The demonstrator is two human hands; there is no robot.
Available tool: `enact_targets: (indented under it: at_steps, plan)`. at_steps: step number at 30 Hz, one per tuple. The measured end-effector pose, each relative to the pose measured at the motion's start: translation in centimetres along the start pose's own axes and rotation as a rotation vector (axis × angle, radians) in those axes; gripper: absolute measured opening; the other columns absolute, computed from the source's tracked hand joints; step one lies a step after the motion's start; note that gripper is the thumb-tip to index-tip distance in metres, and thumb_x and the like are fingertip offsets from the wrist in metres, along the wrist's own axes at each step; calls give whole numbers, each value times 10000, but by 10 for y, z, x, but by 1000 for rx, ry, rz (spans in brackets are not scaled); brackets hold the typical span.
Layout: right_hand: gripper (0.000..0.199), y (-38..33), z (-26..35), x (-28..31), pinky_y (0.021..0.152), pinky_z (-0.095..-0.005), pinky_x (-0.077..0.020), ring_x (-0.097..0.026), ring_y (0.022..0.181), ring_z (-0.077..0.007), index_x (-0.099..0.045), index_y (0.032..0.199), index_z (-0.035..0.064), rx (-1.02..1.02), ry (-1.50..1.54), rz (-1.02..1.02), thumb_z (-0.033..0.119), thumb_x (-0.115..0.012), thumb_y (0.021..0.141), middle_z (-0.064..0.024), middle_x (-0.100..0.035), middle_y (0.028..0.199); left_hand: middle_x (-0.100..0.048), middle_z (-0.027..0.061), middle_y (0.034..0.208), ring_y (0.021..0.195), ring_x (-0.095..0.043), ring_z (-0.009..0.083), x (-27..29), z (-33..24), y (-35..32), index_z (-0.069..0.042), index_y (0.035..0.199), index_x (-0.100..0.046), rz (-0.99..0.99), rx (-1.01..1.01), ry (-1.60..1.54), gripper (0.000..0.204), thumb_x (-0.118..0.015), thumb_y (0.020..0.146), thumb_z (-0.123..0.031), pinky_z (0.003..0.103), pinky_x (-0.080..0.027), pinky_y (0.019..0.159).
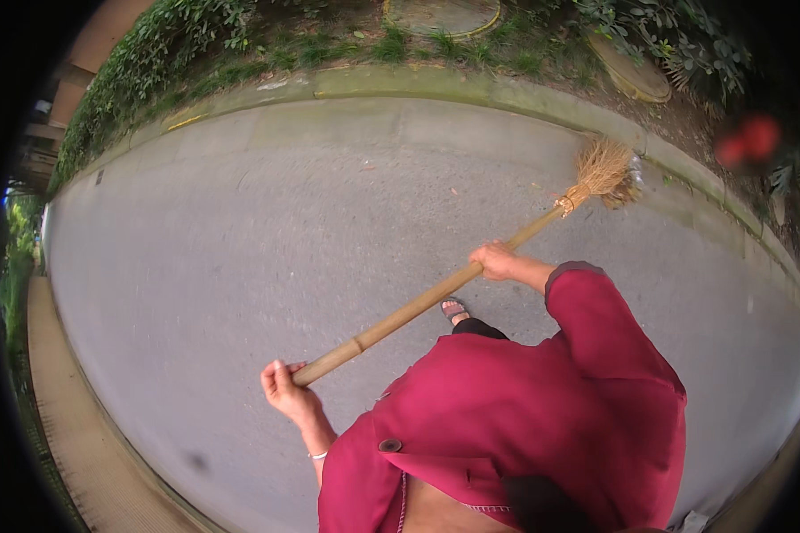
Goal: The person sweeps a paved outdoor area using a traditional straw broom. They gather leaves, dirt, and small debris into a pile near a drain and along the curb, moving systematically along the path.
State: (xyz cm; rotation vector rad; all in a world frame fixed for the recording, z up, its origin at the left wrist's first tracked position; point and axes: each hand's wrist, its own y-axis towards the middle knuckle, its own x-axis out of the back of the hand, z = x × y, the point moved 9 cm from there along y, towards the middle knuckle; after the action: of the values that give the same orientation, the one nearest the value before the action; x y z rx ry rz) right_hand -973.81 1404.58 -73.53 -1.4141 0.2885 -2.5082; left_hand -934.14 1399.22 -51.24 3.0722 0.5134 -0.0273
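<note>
A long broom (409, 309) with a bamboo handle slants across my front, from lower left up to the far right. Its straw bristles (603, 167) rest on the pavement near the right-hand kerb, beside a small pile of brown debris (622, 194). My left hand (286, 389) is closed around the handle's near end. Farther up the shaft, my right hand (496, 260) wraps the handle below the bound straw head. Both arms come from dark red sleeves, and a bracelet circles my left wrist.
Grey pavement (240, 249) spreads around me, with a few scattered leaves. A mossy stone kerb (400, 84) curves along the far side, backed by grass and bushes (178, 53). Round covers (444, 16) sit in the planting. A tan paved strip (71, 417) runs along the left.
</note>
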Motion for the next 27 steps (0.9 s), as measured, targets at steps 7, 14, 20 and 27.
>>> enact_targets:
  at_steps: [7, 14, 20, 27]
  plan:
    - [131, -57, 235, -17, 608, -426, -424, -564, 708, -317, -532, 723, 78, 575, 164, 155, 81, -531, 592, -133, -569, 665, -397, 27, 521, 483, -403, 124, 212, -176, -116, -52, 686, -441, -470, -409, 104, 198, -517, 811, -185, 238, -355, 447]
    - [92, -108, 421, -35, 594, -413, -415, -560, 661, -315, -513, 658, 84, 1063, 262, 60, 48, -498, 573, -110, -556, 605, -518, 130, 785, 671, -515, 269, 330, -316, -358, -12, 918, -477, -1062, -1076, 1504, 240, -512, 809, -223, 351, -457, 634]
    - [104, -62, 366, -81, 639, -396, -375, -541, 704, -279, -486, 677, 111, 872, 287, -15, 60, -520, 592, -74, -547, 636, -377, 33, 520, 489, -387, 114, 237, -267, -288, -32, 679, -414, -760, -830, 290, 204, -429, 850, -144, 227, -332, 466]
    - [135, -150, 202, -85, 659, -412, -367, -542, 751, -299, -513, 730, 117, 542, 153, 9, 56, -504, 610, -90, -563, 682, -391, 57, 479, 439, -398, 134, 211, -187, -261, -35, 665, -403, -404, -597, 22, 146, -398, 809, -14, 240, -343, 411]
